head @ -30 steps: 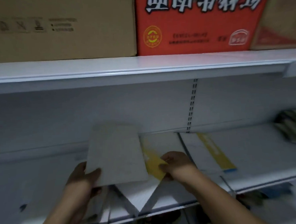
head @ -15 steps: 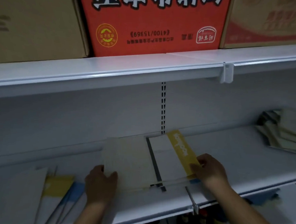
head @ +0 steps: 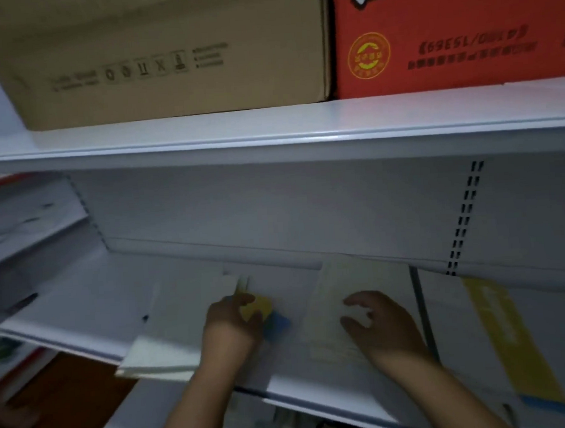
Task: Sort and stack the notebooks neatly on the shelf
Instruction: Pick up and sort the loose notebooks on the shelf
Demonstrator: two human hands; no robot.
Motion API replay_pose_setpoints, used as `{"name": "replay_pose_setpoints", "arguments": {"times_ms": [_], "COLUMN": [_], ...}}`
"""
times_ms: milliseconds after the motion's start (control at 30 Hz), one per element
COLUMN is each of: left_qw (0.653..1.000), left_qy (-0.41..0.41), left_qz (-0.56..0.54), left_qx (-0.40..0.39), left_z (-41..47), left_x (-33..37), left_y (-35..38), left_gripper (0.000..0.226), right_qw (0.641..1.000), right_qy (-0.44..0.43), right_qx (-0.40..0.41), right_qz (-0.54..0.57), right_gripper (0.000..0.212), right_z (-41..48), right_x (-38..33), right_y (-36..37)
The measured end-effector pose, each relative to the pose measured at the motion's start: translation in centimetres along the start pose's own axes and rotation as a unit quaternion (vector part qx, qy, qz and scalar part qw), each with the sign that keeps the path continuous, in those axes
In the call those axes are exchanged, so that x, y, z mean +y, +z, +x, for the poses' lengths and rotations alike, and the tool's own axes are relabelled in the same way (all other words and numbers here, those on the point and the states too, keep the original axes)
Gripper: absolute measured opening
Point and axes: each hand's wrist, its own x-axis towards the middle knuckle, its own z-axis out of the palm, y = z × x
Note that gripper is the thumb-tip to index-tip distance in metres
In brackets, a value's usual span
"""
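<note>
Several notebooks lie flat on the white middle shelf (head: pixel 82 308). My left hand (head: pixel 231 326) grips the right edge of a pale notebook (head: pixel 185 319) that overhangs the shelf's front edge. A notebook with a yellow and blue corner (head: pixel 270 313) peeks out beside its fingers. My right hand (head: pixel 381 330) rests with loosely bent fingers on another pale notebook (head: pixel 326 310). Further right lies a white notebook with a yellow stripe (head: pixel 493 333), untouched.
The upper shelf (head: pixel 269 125) carries a brown carton (head: pixel 165 55) and a red carton (head: pixel 445 38). A neighbouring shelf at the left (head: pixel 21 229) holds blurred papers. More items sit on the lower shelf (head: pixel 287 418). A slotted upright (head: pixel 466 215) runs down the back panel.
The view has swung left. My right hand left the yellow-striped notebook and now rests on the pale one. My left hand shifted to the pile further left.
</note>
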Motion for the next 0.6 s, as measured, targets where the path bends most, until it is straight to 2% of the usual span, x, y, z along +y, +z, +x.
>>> {"name": "replay_pose_setpoints", "arguments": {"times_ms": [67, 133, 200, 300, 367, 533, 600], "left_qw": [0.995, 0.969, 0.952, 0.958, 0.963, 0.974, 0.977], "left_qy": [-0.02, -0.105, -0.156, -0.162, -0.158, -0.17, -0.177], "left_qz": [0.087, 0.223, 0.262, 0.234, 0.217, 0.147, 0.123], "left_qx": [0.039, 0.021, -0.001, 0.003, 0.007, 0.008, 0.004], "left_z": [1.0, 1.4, 1.7, 1.7, 1.8, 2.4, 2.6], "left_x": [-2.7, -4.8, -6.7, -8.8, -9.5, -9.8, -9.6], "left_y": [-3.1, -5.8, -7.5, -8.3, -8.4, -8.9, -9.1], "left_gripper": [0.055, 0.054, 0.056, 0.06, 0.064, 0.089, 0.078], "right_qw": [0.998, 0.994, 0.987, 0.961, 0.949, 0.939, 0.937], "right_qy": [-0.027, -0.048, -0.046, -0.043, -0.03, 0.0, 0.002], "right_qx": [-0.056, -0.102, -0.133, -0.179, -0.196, -0.231, -0.243], "right_qz": [0.009, -0.01, -0.075, -0.205, -0.247, -0.254, -0.251], "right_gripper": [0.027, 0.036, 0.05, 0.059, 0.064, 0.091, 0.092], "right_z": [1.0, 2.0, 3.2, 4.5, 5.1, 6.6, 6.8], "right_x": [-2.5, -5.1, -6.9, -7.7, -7.7, -7.5, -7.5], "right_y": [3.7, 7.2, 10.3, 13.6, 14.5, 14.2, 14.1]}}
